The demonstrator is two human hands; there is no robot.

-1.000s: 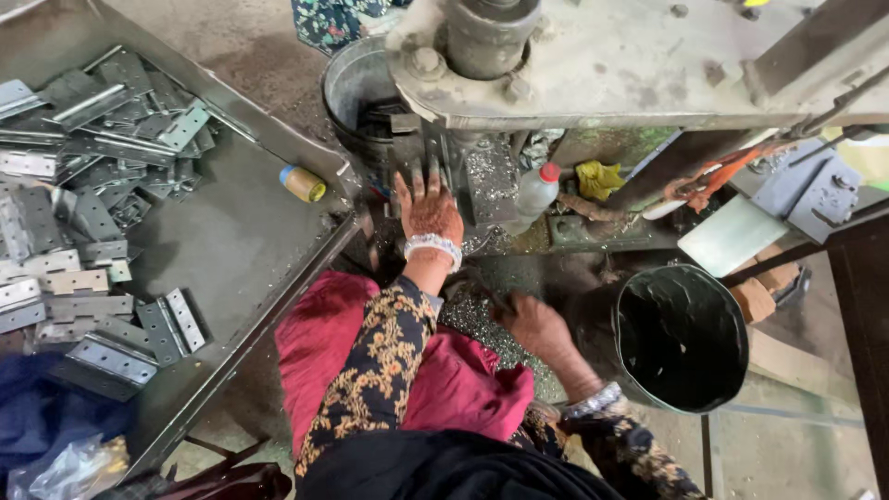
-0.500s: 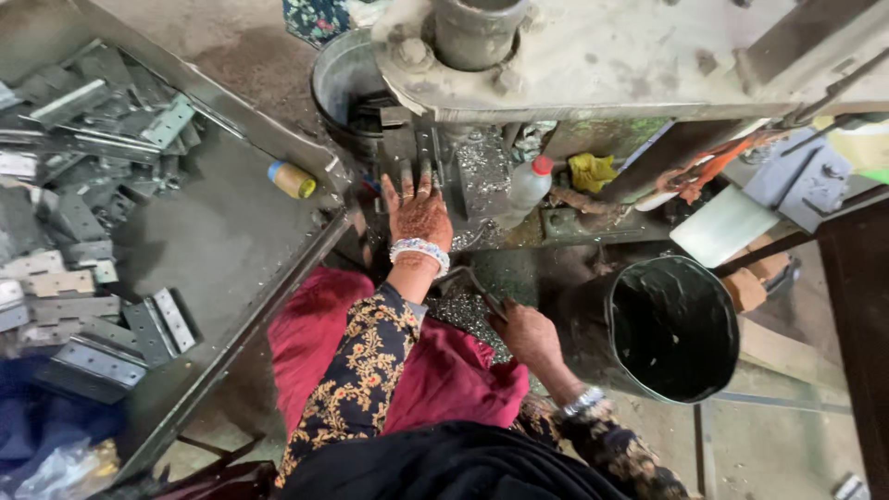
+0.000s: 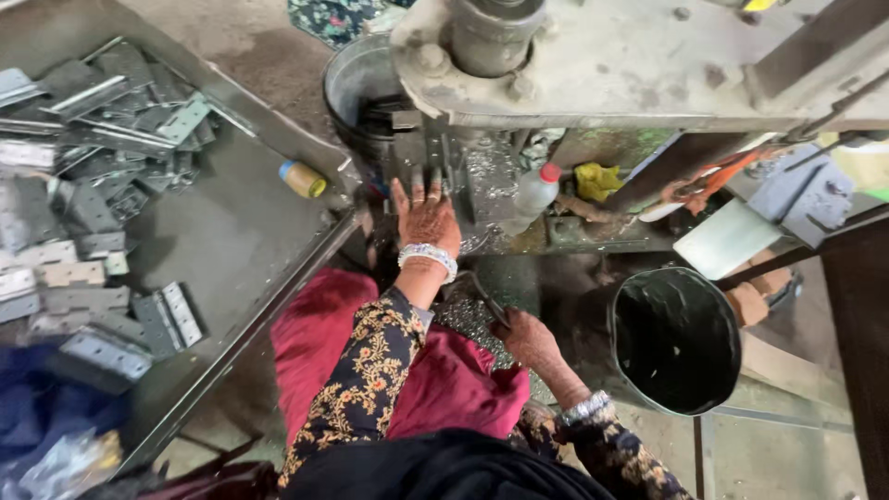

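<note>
My left hand point(image 3: 426, 218) lies flat with fingers spread at the foot of the grey press machine point(image 3: 611, 65), its fingertips at the die area under the ram. It wears a beaded bracelet, and I see nothing in it. My right hand point(image 3: 530, 338) is lower, over metal shavings by my red-clad lap, closed around a thin dark metal rod point(image 3: 477, 292) that slants up toward the left wrist.
A grey metal tray point(image 3: 231, 231) on the left holds several metal hinges point(image 3: 167, 319) and a small yellow-ended container point(image 3: 303, 179). A black bucket point(image 3: 676, 338) stands at the right. A red-capped plastic bottle point(image 3: 535, 193) and a yellow rag point(image 3: 597, 181) sit under the press.
Both hands stay almost where they were. The left hand remains at the press and the right on the rod, while the view has shifted slightly.
</note>
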